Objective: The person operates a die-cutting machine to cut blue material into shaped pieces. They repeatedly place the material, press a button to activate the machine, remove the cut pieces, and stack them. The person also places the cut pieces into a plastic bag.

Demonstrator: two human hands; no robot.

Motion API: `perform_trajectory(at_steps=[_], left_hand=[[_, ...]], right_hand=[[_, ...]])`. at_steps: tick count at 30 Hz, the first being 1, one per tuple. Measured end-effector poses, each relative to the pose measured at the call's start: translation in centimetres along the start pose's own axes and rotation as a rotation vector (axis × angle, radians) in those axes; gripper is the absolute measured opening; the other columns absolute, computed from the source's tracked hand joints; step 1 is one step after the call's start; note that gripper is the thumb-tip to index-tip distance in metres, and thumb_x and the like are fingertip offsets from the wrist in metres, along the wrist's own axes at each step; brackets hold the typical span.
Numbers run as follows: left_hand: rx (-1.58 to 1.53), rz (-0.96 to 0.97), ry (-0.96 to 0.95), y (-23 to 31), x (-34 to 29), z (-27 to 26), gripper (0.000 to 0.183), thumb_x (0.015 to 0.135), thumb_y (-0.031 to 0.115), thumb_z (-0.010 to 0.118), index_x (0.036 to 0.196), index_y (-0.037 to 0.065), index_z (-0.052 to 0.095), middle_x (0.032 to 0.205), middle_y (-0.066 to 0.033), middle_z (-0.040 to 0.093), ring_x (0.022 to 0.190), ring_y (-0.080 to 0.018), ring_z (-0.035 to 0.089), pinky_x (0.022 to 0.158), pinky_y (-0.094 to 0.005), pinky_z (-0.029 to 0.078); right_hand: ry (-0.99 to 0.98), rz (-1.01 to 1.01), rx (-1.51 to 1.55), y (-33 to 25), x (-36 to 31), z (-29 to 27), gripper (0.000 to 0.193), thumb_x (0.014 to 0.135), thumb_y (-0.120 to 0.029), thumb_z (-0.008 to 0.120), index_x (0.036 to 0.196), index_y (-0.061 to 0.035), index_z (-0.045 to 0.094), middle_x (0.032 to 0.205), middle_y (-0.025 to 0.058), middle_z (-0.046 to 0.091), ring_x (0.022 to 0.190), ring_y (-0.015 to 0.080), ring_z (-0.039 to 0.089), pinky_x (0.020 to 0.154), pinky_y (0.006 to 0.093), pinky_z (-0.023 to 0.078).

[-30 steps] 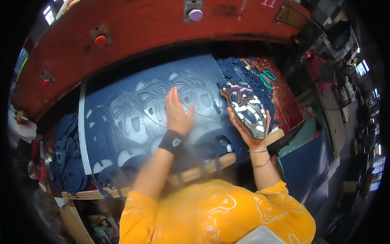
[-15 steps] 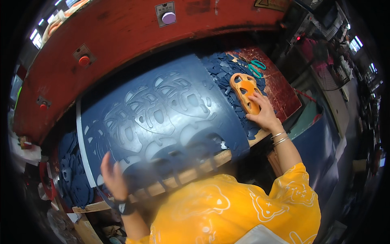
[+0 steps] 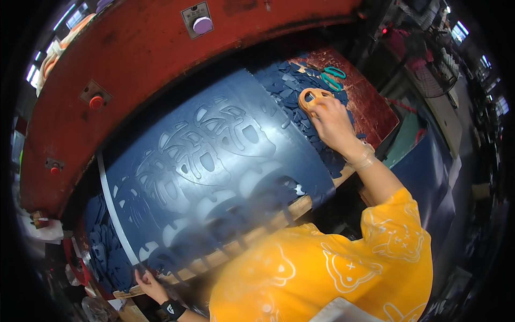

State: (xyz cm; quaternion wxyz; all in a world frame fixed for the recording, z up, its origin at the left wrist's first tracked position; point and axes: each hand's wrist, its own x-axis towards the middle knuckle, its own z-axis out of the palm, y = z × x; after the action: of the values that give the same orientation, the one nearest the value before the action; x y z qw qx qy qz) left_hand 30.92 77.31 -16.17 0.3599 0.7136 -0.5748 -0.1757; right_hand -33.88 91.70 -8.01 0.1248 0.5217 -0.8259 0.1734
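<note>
My right hand (image 3: 333,122) is closed on an orange cutting die (image 3: 310,97), an oblong frame with cut-out openings. Its lower part is hidden under my fingers. The die rests over blue scraps at the right of a large blue sheet (image 3: 289,153). Many curved shapes are cut into this sheet, and its near edge hangs in loose strips over the wooden board edge. At the sheet's near left corner, my left hand (image 3: 152,287) has its fingertips around a thin blue strip; the exact grip is small and partly hidden.
A red machine beam (image 3: 145,59) with a purple button (image 3: 203,25) and red buttons spans the far side. Blue scraps (image 3: 279,80) and teal-handled scissors (image 3: 332,79) lie at the far right on a worn red board (image 3: 370,96). More blue cut pieces (image 3: 104,252) pile at the left.
My left hand has dropped from above the sheet to its near left corner. My right hand has shifted farther up over the die and now covers more of it.
</note>
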Motion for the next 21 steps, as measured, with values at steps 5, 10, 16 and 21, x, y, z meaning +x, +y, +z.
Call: perform_trajectory(at_steps=[5,10,16,21], left_hand=[[-0.279,0.091,-0.045,1.1,1.6,1.8,0.038,0.097,0.019,0.054,0.132,0.006,0.049,0.080,0.0005,0.052,0.065,-0.0064,0.046,0.054,-0.0205,0.039],[-0.056,0.193,-0.035,0.8,2.8,-3.8,0.029,0.098,0.025,0.054,0.108,0.000,0.063,0.072,0.0020,0.054,0.062,-0.0048,0.044,0.054,-0.0202,0.036],[-0.065,0.330,-0.069,13.1,1.0,-3.3,0.027,0.094,0.017,0.059,0.110,-0.005,0.063,0.106,-0.0106,0.064,0.093,-0.0178,0.060,0.083,-0.0289,0.048],[-0.234,0.941,-0.986,30.1,-8.8,14.0,0.030,0.082,0.006,0.065,0.111,0.002,0.064,0.105,-0.0138,0.065,0.094,-0.0248,0.063,0.083,-0.0332,0.049]], right_hand=[[-0.527,0.153,0.270,-2.8,-4.6,-1.0,0.050,0.089,-0.026,0.059,0.129,-0.0005,0.043,0.097,0.0265,0.065,0.087,0.0472,0.061,0.078,0.0501,0.049],[-0.438,0.265,0.767,-1.9,-8.3,-2.6,0.064,0.086,-0.023,0.063,0.139,-0.0005,0.034,0.108,0.0236,0.061,0.100,0.0326,0.061,0.091,0.0389,0.044],[-0.687,0.547,1.011,0.5,-11.4,-3.1,0.050,0.082,-0.019,0.071,0.122,0.0048,0.054,0.077,-0.0003,0.058,0.073,0.0060,0.054,0.067,0.0213,0.045],[-0.399,0.418,0.796,-0.9,-9.8,0.2,0.037,0.084,-0.014,0.068,0.114,0.0056,0.058,0.083,0.0102,0.064,0.074,0.0165,0.062,0.070,0.0277,0.050]])
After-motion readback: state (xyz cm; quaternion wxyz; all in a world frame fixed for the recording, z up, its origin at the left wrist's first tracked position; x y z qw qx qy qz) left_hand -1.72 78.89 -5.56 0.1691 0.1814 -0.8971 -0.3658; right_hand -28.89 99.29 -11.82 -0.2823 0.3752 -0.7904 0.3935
